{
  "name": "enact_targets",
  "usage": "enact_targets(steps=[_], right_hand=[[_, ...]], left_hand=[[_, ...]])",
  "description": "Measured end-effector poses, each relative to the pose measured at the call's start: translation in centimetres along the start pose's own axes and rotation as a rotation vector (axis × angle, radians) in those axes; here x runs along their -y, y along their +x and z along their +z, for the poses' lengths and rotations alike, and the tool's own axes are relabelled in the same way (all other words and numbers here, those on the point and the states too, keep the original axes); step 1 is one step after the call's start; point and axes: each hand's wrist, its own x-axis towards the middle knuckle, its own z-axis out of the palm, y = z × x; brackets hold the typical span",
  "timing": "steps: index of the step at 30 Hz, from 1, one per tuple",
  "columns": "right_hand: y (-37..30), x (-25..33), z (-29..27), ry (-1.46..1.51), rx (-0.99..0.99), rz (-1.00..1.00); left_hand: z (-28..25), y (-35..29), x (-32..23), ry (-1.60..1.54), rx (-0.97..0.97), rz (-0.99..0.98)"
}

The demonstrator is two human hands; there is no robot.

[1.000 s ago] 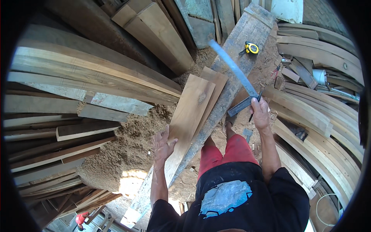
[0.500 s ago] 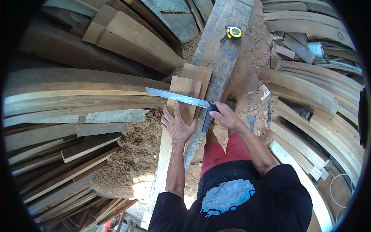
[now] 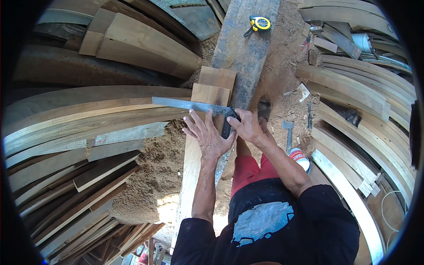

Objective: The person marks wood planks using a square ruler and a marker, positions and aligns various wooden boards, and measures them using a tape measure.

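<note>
A try square with a steel blade (image 3: 185, 104) and black handle lies across a short board (image 3: 211, 92). Its blade sticks out past the board's left edge. My right hand (image 3: 248, 127) is closed on the black handle at the board's right side. My left hand (image 3: 209, 140) is spread over the board, its fingertips just below the blade and its thumb near the handle; whether they touch the square I cannot tell. Another board (image 3: 221, 74) lies under the short one. Both rest on a long worn plank (image 3: 238, 53).
A yellow and black tape measure (image 3: 261, 23) sits farther along the plank. On the dusty ground to the right are a hammer (image 3: 288, 132), a dark slim tool (image 3: 309, 115) and a white and red can (image 3: 300, 158). Stacked timber (image 3: 132, 42) crowds both sides.
The square has shifted left, bringing its handle in against the board's right side. My right hand moved with it. My left hand has come closer to the handle, fingers still spread.
</note>
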Motion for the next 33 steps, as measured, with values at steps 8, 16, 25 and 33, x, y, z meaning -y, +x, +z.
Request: enact_targets(steps=[8,16,25,33], right_hand=[[-0.7,0.9,0.8,0.200,-0.052,0.049],[-0.2,0.1,1.0,0.165,-0.101,-0.027],[-0.1,0.2,1.0,0.154,-0.116,-0.050],[0.1,-0.3,0.9,0.134,-0.100,-0.076]], left_hand=[[0.5,0.1,0.3,-0.028,-0.110,0.064],[0.5,0.2,0.3,-0.001,-0.132,0.065],[0.5,0.2,0.3,0.018,-0.120,0.057],[0.7,0.2,0.2,0.007,-0.148,0.074]])
